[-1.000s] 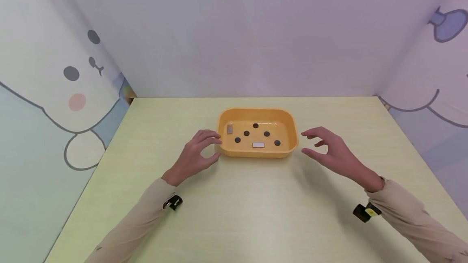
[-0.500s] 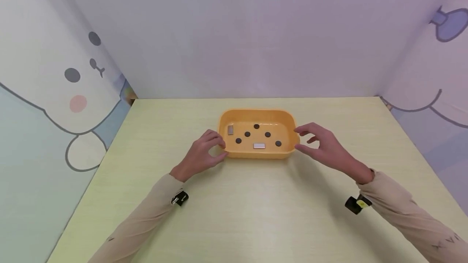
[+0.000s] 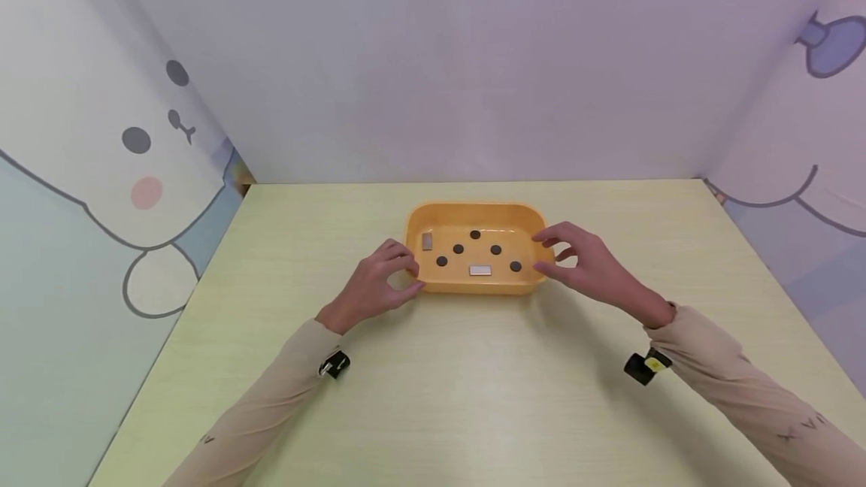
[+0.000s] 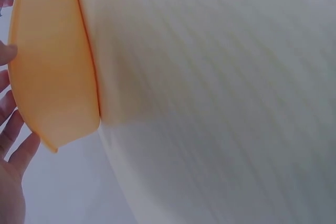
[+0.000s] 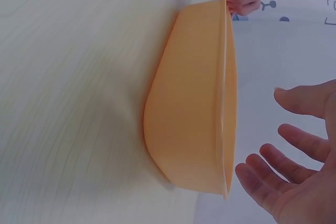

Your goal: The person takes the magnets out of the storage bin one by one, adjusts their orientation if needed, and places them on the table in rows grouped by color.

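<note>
An orange plastic tray with rounded corners stands on the table. On its bottom lie several small black discs, a white rectangular piece and a greyish rectangular piece. My left hand holds the tray's left end, its thumb at the near corner and its fingertips along the rim. My right hand hovers over the right end with fingers bent and apart. In the right wrist view, a gap shows between the right hand's fingertips and the tray's rim.
The pale wooden table meets a plain light wall behind the tray. Side panels with cartoon prints, such as the left panel, border the table. Each sleeve has a small black device at the wrist, like the right wrist device.
Both hands have come inward. My left hand has reached the tray's left corner and stayed there; my right hand has moved left, over the right rim. The tray's contents lie as before.
</note>
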Motion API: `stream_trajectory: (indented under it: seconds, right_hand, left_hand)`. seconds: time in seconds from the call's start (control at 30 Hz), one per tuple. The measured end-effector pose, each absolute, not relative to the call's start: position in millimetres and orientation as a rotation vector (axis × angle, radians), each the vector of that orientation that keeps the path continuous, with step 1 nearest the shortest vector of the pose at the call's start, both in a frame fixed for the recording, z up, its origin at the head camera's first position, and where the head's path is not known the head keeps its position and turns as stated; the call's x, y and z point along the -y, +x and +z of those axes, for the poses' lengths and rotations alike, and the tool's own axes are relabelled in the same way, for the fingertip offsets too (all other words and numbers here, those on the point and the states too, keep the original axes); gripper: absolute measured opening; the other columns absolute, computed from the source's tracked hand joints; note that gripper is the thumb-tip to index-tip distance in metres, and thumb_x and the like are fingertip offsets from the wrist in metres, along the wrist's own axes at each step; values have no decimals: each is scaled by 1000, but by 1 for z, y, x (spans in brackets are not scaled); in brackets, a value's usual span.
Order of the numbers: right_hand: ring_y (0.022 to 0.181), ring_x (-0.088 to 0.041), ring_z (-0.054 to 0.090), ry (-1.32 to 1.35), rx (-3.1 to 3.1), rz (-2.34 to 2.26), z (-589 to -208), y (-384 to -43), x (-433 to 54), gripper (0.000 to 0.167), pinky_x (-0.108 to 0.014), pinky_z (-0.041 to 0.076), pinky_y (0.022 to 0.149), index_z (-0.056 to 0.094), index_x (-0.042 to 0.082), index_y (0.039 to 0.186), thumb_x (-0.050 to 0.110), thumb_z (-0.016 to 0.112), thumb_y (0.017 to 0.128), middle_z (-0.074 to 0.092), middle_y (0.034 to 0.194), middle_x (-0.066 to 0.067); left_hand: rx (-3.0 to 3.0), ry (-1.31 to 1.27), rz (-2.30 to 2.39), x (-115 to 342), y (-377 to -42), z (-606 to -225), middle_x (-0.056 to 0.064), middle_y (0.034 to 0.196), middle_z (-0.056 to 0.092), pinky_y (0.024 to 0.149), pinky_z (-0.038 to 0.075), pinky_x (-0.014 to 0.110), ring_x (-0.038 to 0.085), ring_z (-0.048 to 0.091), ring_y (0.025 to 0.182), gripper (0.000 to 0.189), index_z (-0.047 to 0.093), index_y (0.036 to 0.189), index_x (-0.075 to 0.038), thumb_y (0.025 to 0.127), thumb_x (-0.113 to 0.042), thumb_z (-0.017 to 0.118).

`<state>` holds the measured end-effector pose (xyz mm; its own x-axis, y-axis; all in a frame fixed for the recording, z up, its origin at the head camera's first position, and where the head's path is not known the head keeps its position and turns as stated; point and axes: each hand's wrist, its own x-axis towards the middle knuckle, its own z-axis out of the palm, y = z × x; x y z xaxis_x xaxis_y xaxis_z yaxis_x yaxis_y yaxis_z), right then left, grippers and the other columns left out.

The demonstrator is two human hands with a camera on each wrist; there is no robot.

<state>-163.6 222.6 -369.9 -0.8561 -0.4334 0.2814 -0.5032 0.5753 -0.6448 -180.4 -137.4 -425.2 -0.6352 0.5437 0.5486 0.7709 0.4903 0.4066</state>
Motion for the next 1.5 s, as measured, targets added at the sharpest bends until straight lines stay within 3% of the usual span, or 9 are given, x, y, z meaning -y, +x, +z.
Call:
stream_trajectory:
  seconds: [0.37,0.67,0.8,1.5]
  right_hand:
    - [96,-27,60,810,2743,1252,-375,-174,-216,36,-39,53,75,61,4,113,11,75,81,60,106,-9]
    - [97,-37,61,753,2795,1427,-380,-184,-209,35,-33,53,77,60,1,111,5,76,79,60,108,-17]
    - [97,-36,61,720,2813,1531,-383,-188,-206,35,-27,52,78,61,-1,110,3,75,79,58,109,-22]
    - [91,-29,64,607,2926,1703,-385,-212,-186,31,-28,53,75,61,-10,109,-3,71,80,59,110,-26]
  left_hand:
    - [2382,-1108,-933,138,-182,-425,-4,88,59,74,49,31,13,52,91,17,65,79,-13,74,-19,80]
    - [2384,-1100,-957,138,-182,-426,-3,88,60,75,49,32,14,52,91,17,66,79,-13,74,-19,81]
    - [2388,-1097,-959,138,-182,-427,-4,88,60,76,49,32,13,52,91,17,66,79,-13,74,-20,81]
    - [2392,-1093,-979,138,-180,-424,-4,89,60,77,48,32,13,51,92,18,65,79,-13,75,-20,81]
